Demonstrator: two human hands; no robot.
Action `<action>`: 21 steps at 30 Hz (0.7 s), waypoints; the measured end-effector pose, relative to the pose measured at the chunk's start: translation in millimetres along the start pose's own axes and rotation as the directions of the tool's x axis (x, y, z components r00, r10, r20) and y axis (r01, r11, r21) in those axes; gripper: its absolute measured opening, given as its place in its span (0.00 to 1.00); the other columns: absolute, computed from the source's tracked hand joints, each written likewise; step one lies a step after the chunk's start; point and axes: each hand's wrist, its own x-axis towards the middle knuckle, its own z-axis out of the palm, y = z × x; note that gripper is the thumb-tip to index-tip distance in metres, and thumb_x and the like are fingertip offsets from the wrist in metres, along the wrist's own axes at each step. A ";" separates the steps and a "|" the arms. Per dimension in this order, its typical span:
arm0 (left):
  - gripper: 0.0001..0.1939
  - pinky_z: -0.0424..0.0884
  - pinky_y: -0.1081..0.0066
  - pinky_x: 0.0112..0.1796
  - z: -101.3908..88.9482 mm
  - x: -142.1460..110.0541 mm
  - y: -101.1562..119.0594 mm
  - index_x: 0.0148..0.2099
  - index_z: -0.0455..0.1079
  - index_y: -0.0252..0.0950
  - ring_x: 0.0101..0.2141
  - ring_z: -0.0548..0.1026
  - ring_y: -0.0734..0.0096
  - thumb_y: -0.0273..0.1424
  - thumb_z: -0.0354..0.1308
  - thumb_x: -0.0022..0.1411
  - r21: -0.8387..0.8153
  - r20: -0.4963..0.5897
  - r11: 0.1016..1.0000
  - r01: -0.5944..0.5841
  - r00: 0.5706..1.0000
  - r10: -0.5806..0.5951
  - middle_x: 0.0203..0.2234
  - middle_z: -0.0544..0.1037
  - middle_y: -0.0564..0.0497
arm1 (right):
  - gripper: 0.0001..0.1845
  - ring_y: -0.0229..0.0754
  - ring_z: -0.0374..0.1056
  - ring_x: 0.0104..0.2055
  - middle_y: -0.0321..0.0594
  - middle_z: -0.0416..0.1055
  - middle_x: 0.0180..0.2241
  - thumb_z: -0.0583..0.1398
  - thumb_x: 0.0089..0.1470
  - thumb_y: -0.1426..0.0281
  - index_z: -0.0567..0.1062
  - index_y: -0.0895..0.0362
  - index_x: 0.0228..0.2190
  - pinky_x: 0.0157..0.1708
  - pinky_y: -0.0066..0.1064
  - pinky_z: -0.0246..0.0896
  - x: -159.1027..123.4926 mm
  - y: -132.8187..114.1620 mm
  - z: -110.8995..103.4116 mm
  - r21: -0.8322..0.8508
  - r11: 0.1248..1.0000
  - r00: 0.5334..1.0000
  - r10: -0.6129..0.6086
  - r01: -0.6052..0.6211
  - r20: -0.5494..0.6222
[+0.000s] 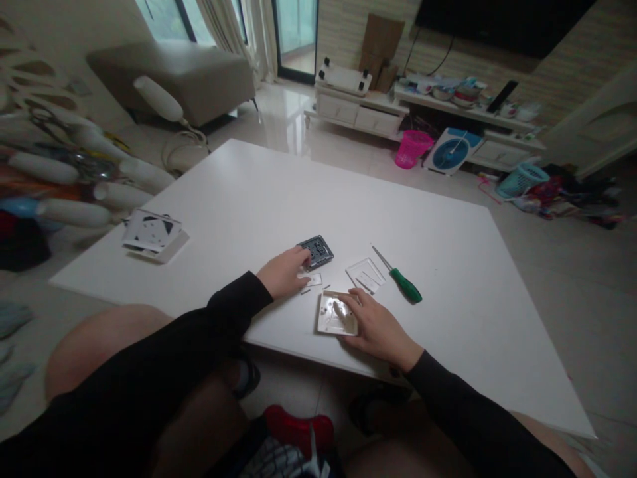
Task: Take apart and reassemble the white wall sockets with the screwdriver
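My left hand (283,272) rests on the white table (259,192), its curled fingertips touching the near edge of a dark grey switch module (317,251). A few small white and metal parts (312,281) lie just beside it. My right hand (375,325) lies on a white square switch plate (334,316) near the table's front edge, with a finger pressed into its hollow. A thin white cover piece (365,275) and a green-handled screwdriver (401,278) lie to the right of the module.
An opened white box (152,234) sits at the table's left edge. White bottle-like objects (74,212) clutter the left. Beyond the table are a grey armchair (189,73), a low TV cabinet (398,106), a pink basket (411,147) and a fan (450,153).
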 end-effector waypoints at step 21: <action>0.33 0.73 0.57 0.48 3.9 20.0 6.0 0.56 0.63 0.35 0.46 0.76 0.54 0.34 0.70 0.51 -0.183 -0.214 0.982 0.048 0.973 -0.088 0.48 0.77 0.41 | 0.39 0.61 0.60 0.66 0.54 0.61 0.63 0.68 0.55 0.53 0.63 0.51 0.61 0.62 0.58 0.62 -1.3 0.9 -2.4 0.104 0.994 0.994 0.025 -0.014 -0.102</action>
